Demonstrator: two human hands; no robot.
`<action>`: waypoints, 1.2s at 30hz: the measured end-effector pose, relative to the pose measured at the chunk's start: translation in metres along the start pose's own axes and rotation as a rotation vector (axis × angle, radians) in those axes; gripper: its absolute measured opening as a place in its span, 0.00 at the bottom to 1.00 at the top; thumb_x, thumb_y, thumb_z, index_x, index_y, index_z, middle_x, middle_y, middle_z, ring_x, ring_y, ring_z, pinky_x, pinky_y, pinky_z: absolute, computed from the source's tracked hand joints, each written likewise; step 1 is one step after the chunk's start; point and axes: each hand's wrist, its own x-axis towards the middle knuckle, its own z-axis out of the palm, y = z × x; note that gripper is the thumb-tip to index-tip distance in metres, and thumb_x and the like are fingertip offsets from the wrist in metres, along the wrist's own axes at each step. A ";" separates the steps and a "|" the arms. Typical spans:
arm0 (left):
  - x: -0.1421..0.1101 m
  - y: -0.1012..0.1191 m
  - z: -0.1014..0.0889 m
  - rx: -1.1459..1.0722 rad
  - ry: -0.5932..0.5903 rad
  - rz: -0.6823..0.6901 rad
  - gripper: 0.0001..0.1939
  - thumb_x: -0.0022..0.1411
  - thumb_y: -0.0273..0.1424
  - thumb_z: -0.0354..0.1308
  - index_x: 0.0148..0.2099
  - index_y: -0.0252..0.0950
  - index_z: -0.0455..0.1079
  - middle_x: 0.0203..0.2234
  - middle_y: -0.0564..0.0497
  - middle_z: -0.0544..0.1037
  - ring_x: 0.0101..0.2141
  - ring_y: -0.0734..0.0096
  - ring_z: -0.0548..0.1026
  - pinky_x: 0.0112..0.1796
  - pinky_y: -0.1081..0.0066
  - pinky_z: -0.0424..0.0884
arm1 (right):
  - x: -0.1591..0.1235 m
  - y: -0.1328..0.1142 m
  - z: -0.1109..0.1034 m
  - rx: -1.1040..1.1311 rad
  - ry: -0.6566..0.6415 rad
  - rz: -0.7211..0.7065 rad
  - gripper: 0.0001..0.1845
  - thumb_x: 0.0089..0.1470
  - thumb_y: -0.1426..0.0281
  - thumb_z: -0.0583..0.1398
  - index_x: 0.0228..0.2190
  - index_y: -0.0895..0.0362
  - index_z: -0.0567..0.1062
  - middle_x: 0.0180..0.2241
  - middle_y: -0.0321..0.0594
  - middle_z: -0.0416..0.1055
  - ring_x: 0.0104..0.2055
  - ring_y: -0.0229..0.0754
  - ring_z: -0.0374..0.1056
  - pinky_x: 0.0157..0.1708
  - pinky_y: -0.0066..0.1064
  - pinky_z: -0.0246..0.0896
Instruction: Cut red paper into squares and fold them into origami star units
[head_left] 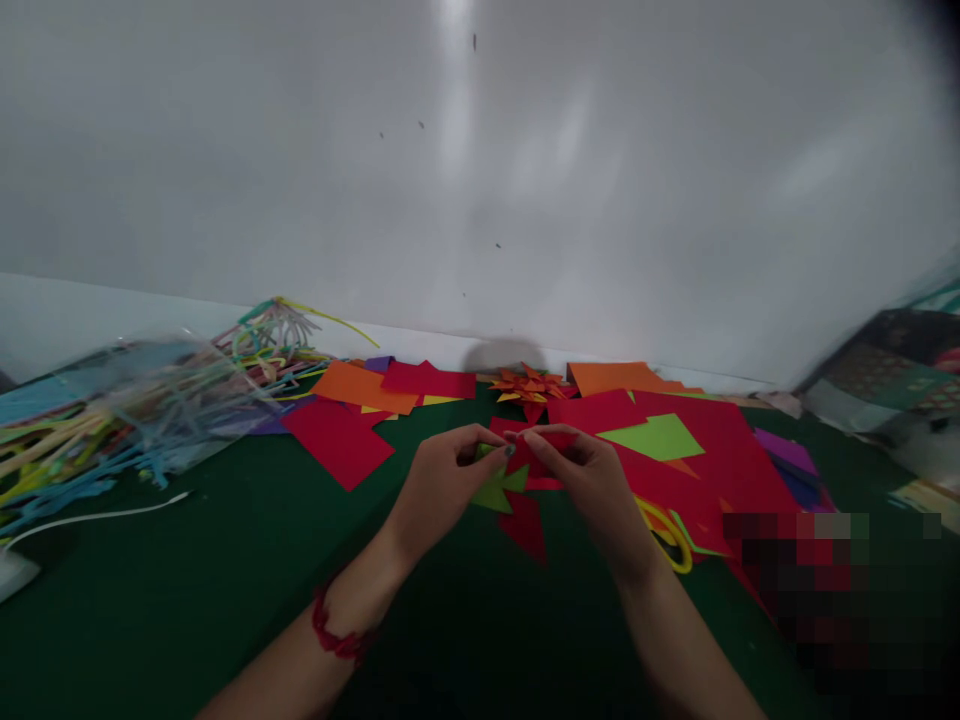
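My left hand and my right hand meet in a pinch over the middle of the table. Between their fingertips is a cut red and green paper shape; its green paper part has pointed ends and shows below my left fingers. A red paper point hangs lower down, slightly blurred. The exact fold at the fingertips is hidden. Just beyond my hands stands an orange and red paper flower with many pointed petals. Beside my right wrist lies a yellow loop handle, probably of scissors, partly covered.
Red paper sheets and a light green paper piece lie on the right. Orange paper and a red sheet lie left. A clear bag of pipe cleaners and a white cable are far left. A pale wall rises behind.
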 end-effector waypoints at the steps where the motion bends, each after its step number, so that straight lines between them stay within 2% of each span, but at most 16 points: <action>1: 0.000 0.000 0.000 -0.002 0.007 0.004 0.13 0.57 0.39 0.53 0.35 0.35 0.71 0.24 0.51 0.74 0.25 0.74 0.69 0.23 0.77 0.62 | 0.000 0.000 0.000 0.007 0.010 0.008 0.13 0.47 0.61 0.61 0.33 0.57 0.77 0.29 0.41 0.77 0.32 0.42 0.73 0.30 0.30 0.68; 6: 0.001 0.000 0.001 -0.016 -0.009 0.038 0.14 0.58 0.40 0.52 0.38 0.36 0.71 0.29 0.50 0.76 0.30 0.72 0.71 0.28 0.75 0.65 | 0.000 0.001 -0.001 -0.013 0.012 -0.038 0.11 0.48 0.62 0.61 0.29 0.57 0.77 0.27 0.38 0.77 0.31 0.40 0.73 0.30 0.27 0.68; 10: 0.001 0.002 -0.001 -0.042 -0.029 0.034 0.13 0.59 0.38 0.52 0.37 0.35 0.71 0.31 0.49 0.77 0.32 0.71 0.73 0.31 0.75 0.66 | 0.000 0.001 0.000 -0.050 -0.022 -0.045 0.11 0.48 0.62 0.61 0.29 0.57 0.76 0.27 0.38 0.76 0.30 0.40 0.72 0.30 0.28 0.68; 19: 0.002 0.002 -0.003 0.032 -0.066 0.077 0.11 0.59 0.36 0.52 0.35 0.37 0.73 0.28 0.52 0.77 0.30 0.71 0.73 0.29 0.75 0.66 | 0.000 0.001 0.001 -0.156 -0.023 -0.027 0.14 0.49 0.59 0.59 0.30 0.57 0.75 0.28 0.40 0.75 0.31 0.42 0.71 0.29 0.30 0.66; 22: 0.003 -0.002 -0.002 0.030 0.008 0.072 0.12 0.58 0.37 0.52 0.34 0.36 0.73 0.27 0.52 0.77 0.29 0.72 0.72 0.29 0.75 0.66 | 0.000 0.001 0.001 -0.180 -0.065 -0.013 0.16 0.48 0.58 0.59 0.32 0.57 0.74 0.29 0.40 0.74 0.33 0.42 0.70 0.29 0.29 0.65; 26: 0.006 -0.005 -0.004 0.038 0.118 0.084 0.12 0.58 0.37 0.52 0.35 0.36 0.72 0.28 0.52 0.77 0.31 0.71 0.72 0.30 0.75 0.66 | 0.000 0.002 0.000 -0.256 -0.163 0.009 0.14 0.46 0.59 0.61 0.29 0.57 0.73 0.26 0.36 0.72 0.29 0.39 0.68 0.25 0.27 0.62; 32: 0.007 -0.002 -0.007 -0.015 -0.029 0.025 0.14 0.57 0.39 0.53 0.37 0.35 0.73 0.32 0.51 0.77 0.34 0.68 0.73 0.33 0.74 0.66 | 0.000 0.000 -0.008 -0.232 -0.297 0.057 0.11 0.47 0.61 0.61 0.26 0.57 0.73 0.25 0.36 0.72 0.29 0.38 0.68 0.26 0.27 0.61; 36: 0.007 -0.004 -0.007 -0.069 -0.065 -0.006 0.13 0.56 0.39 0.55 0.35 0.35 0.74 0.29 0.50 0.77 0.31 0.70 0.72 0.32 0.74 0.66 | -0.001 -0.003 -0.011 -0.304 -0.329 0.024 0.11 0.47 0.61 0.61 0.26 0.57 0.73 0.25 0.36 0.71 0.28 0.37 0.66 0.25 0.27 0.59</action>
